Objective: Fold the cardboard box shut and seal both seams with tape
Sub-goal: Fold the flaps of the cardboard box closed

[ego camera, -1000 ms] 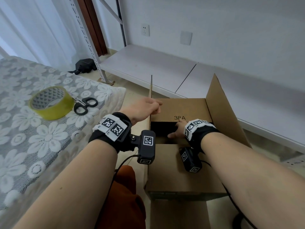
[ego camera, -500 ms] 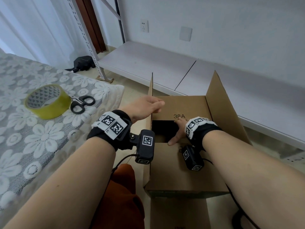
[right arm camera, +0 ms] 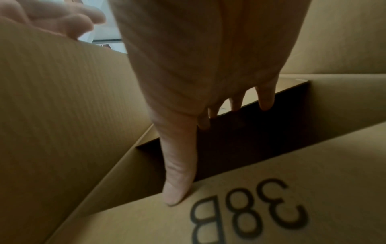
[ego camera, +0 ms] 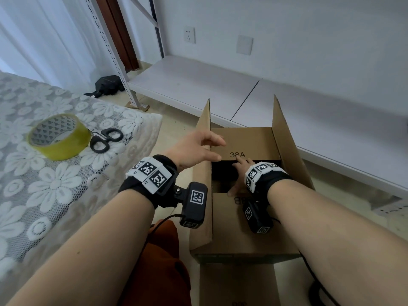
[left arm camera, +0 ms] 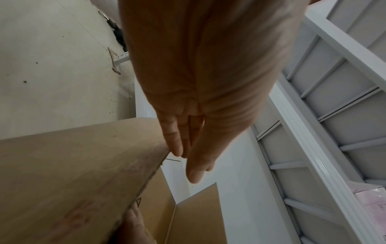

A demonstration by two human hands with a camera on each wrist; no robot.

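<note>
The brown cardboard box (ego camera: 242, 246) stands on the floor in front of me. Its two short flaps are folded in, the far one marked 38A (ego camera: 249, 140) and the near one marked 38B (right arm camera: 271, 206), with a dark gap between them. My right hand (ego camera: 236, 175) spans that gap, thumb (right arm camera: 177, 181) pressing on the near flap and fingers on the far flap. Both long flaps stand upright: the left flap (ego camera: 202, 173) and the right flap (ego camera: 289, 155). My left hand (ego camera: 207, 149) rests with straight fingers (left arm camera: 175, 142) at the left flap's top edge.
A yellow tape roll (ego camera: 58, 138) and black scissors (ego camera: 106, 140) lie on the lace-covered table (ego camera: 55, 195) at left. White shelf boards (ego camera: 198, 85) and a metal rack post (ego camera: 114, 56) stand behind the box. An orange cloth (ego camera: 163, 261) sits below my left arm.
My left hand's fingers have straightened and reached over the left flap's edge. The right hand has stayed on the two short flaps. The view has shifted slightly.
</note>
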